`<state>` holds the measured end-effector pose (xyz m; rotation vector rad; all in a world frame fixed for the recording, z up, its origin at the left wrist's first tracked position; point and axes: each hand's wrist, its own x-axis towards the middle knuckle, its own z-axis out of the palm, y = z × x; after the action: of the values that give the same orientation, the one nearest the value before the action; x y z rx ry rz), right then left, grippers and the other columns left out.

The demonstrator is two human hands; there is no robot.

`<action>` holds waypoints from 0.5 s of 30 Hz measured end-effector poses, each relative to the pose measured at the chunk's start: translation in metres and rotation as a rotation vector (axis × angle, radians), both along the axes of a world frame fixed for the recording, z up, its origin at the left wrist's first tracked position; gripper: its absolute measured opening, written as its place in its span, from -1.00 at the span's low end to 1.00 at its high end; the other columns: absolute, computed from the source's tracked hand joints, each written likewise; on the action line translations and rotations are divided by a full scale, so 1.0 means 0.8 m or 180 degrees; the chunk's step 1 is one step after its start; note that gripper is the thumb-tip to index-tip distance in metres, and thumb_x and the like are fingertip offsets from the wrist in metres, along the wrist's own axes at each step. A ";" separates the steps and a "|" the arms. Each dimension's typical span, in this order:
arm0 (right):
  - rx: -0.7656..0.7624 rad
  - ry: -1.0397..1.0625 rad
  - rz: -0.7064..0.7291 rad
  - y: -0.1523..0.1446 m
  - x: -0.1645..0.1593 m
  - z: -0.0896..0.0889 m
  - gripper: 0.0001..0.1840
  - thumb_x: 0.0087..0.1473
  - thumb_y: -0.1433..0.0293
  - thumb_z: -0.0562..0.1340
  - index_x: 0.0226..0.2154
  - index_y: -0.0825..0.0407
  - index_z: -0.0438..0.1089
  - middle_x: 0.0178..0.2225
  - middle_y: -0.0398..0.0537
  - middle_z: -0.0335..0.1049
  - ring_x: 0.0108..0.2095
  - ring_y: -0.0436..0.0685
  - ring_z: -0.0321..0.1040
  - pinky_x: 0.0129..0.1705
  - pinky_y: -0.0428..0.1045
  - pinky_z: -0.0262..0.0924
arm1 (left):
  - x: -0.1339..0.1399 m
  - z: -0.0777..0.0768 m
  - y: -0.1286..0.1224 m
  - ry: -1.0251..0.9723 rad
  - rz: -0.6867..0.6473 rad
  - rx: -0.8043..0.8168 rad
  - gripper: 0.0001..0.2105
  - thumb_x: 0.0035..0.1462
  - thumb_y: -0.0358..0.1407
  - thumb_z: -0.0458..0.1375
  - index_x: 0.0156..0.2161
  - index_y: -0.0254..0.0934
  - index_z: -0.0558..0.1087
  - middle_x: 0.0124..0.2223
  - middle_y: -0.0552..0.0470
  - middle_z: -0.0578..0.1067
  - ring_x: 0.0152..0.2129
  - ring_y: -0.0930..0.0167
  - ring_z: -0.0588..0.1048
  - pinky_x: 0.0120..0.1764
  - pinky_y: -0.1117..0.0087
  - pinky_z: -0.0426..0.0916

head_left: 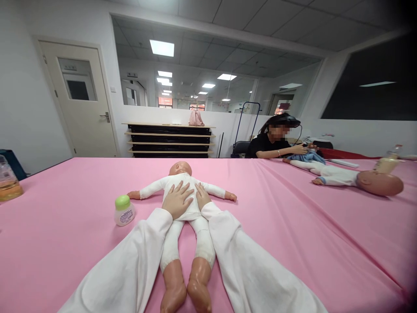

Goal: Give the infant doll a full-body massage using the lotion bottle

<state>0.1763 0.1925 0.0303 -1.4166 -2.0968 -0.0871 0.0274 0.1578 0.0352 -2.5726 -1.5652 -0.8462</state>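
A baby doll (187, 213) with a white cloth body lies on the pink-covered table, its head away from me and its arms stretched out sideways. Its face is turned out of sight and its feet point toward me. My left hand (177, 199) rests flat on the left of the doll's torso with the fingers spread. On the torso's right side lies my right hand (202, 196), fingers stretched out and pointing up toward the doll's shoulders. Neither hand grasps anything. A small white bottle with a green cap (124, 211) stands left of the doll, near its hand.
Pink cloth (267, 208) covers the table, with folds on the right. Another doll (342, 176) lies at the right, where a person (272, 139) handles its lower end. Bottles stand at the far left (9, 182) and right (387, 161). Shelves (169, 141) are behind the table.
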 end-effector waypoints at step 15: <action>0.0529 0.0048 0.1774 -0.034 -0.005 0.001 -0.73 0.00 0.29 0.08 -0.31 0.06 0.40 -0.20 -0.04 0.38 -0.18 -0.01 0.30 -0.10 -0.05 0.21 | -0.007 -0.005 0.001 -0.0872 0.1172 0.0286 -0.72 -0.04 -0.46 -0.06 -0.21 -0.29 0.40 -0.19 -0.02 0.41 -0.16 0.35 0.31 -0.07 0.26 0.22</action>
<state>0.1724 0.1655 0.0313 -0.7003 -2.3318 -0.0254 0.0220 0.1586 0.0312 -2.0778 -1.9353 -1.2242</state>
